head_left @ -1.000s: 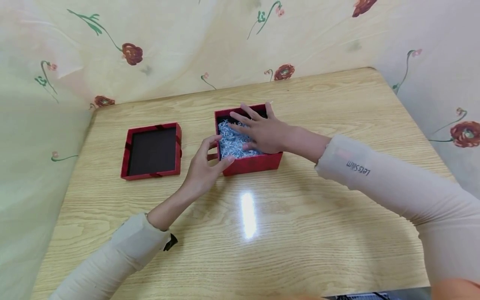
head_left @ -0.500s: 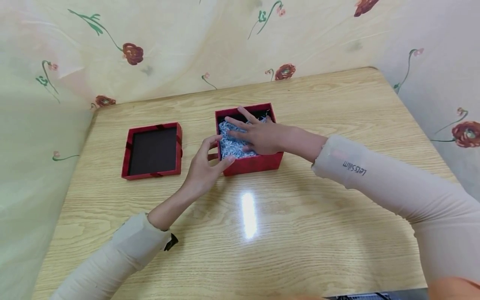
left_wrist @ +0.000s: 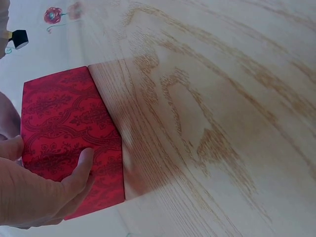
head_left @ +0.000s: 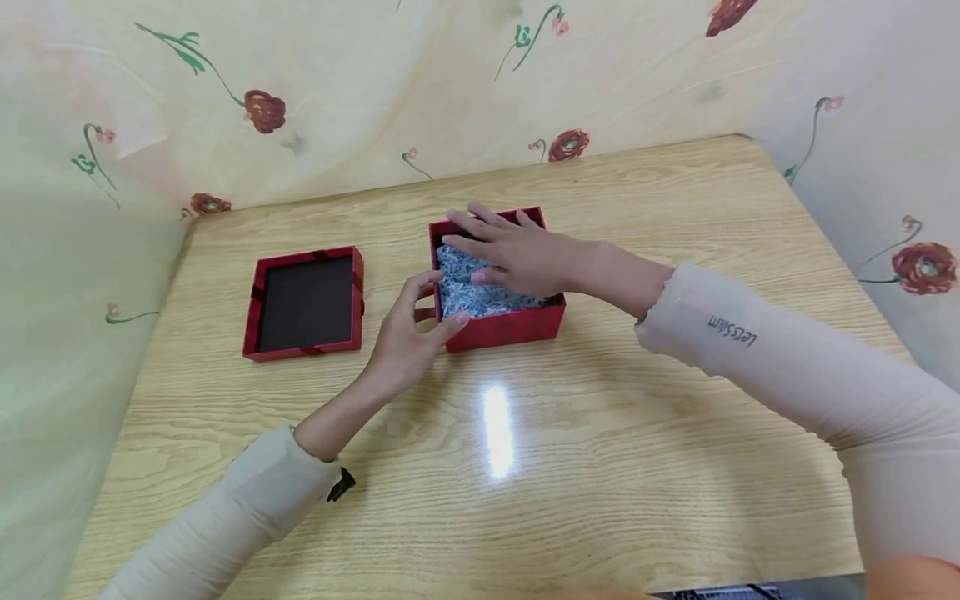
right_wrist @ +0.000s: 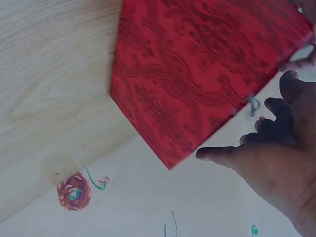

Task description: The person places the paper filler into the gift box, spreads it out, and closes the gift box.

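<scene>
Box (head_left: pixel 510 330), red, hollow side up, in the far half of the table (head_left: pixel 637 467), roughly midway between left and right edges. Inside: blue shredded paper (head_left: pixel 468 296), a bit below the rim, dark gaps at the far wall and near right corner. One loose strand (right_wrist: pixel 253 104) at the rim in the right wrist view. Left hand (head_left: pixel 401 337) half-curled round the box's near left corner, light hold by the look of it. Right hand (head_left: pixel 525 254) over the paper, fingers straight and spread, nothing held; contact unclear. Lid (head_left: pixel 303 304) upside down, toward the table's far left corner, apart from the box. Done: lid off, paper in. Not done, seemingly: corners filled, lid on. Flowered cloth (head_left: pixel 337 100) behind the far edge.
</scene>
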A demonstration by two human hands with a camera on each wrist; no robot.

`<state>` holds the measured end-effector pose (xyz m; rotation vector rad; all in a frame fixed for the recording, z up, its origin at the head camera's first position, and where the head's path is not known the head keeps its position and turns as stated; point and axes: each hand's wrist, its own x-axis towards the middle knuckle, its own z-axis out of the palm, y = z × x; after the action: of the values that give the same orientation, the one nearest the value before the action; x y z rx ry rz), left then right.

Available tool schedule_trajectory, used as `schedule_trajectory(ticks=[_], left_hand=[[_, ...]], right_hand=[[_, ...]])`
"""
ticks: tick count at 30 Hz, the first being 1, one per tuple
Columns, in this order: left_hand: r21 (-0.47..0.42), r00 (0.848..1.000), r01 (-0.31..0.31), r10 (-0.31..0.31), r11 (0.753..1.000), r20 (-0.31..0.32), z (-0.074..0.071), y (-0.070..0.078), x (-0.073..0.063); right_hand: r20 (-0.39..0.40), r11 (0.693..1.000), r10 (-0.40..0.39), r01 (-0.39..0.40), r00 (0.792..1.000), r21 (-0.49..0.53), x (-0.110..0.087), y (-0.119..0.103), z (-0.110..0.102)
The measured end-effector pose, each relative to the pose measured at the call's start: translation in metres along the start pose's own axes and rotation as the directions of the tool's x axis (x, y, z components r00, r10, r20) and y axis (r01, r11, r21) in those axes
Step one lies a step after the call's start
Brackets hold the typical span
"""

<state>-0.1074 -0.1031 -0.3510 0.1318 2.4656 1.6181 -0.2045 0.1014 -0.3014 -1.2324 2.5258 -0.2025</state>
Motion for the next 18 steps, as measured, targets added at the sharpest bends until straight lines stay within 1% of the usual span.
schedule_trajectory(ticks=[3,5,12,18], left_hand=[[-0.004,1.0,0.0,0.0,1.0,0.002,-0.001,0.0,0.0],[-0.007,1.0,0.0,0.0,1.0,0.003,-0.001,0.001,0.0],[-0.014,1.0,0.007,-0.007,1.0,0.005,-0.001,0.002,0.0],[-0.026,1.0,0.026,-0.026,0.999,0.013,-0.002,0.003,0.0]], right_hand=[[-0.023,1.0,0.004,-0.004,1.0,0.026,-0.004,-0.002,-0.005],[-0.024,0.999,0.008,-0.007,1.0,0.037,-0.006,-0.004,-0.007],[-0.044,1.0,0.016,-0.016,0.999,0.009,-0.011,-0.008,-0.01],[-0.037,1.0,0.028,-0.027,0.999,0.009,-0.014,-0.01,-0.012]])
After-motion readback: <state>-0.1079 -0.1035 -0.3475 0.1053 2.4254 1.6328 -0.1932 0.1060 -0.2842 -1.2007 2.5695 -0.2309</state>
